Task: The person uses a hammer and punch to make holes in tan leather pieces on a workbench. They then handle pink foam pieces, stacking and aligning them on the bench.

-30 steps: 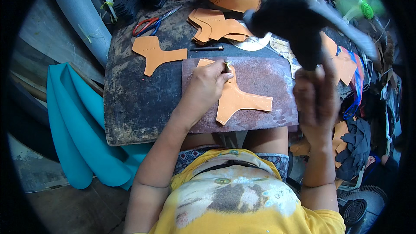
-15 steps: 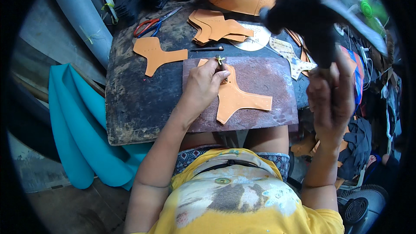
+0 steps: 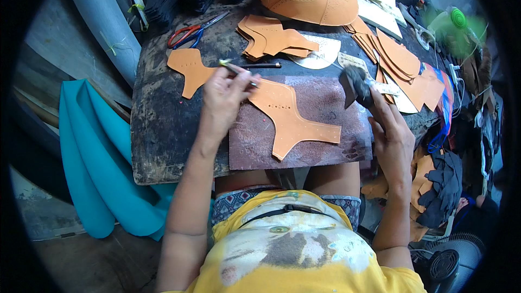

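The tan leather piece (image 3: 290,116) lies flat on a dark reddish punching pad (image 3: 325,141) at the near edge of the tabletop (image 3: 157,130). The left hand (image 3: 222,97) rests on the piece's far left end, fingers pinched around a slim punch tool (image 3: 239,71) that looks tipped over rather than upright, though the view is too small to be sure. The right hand (image 3: 391,130), just right of the piece, is wrapped tight around the handle of a dark hammer (image 3: 355,86) whose head hangs low over the pad's right side. To punch cleanly, I judge the tool should be stood square on the marked line, the leather pinned flat, fingers clear of the strike.
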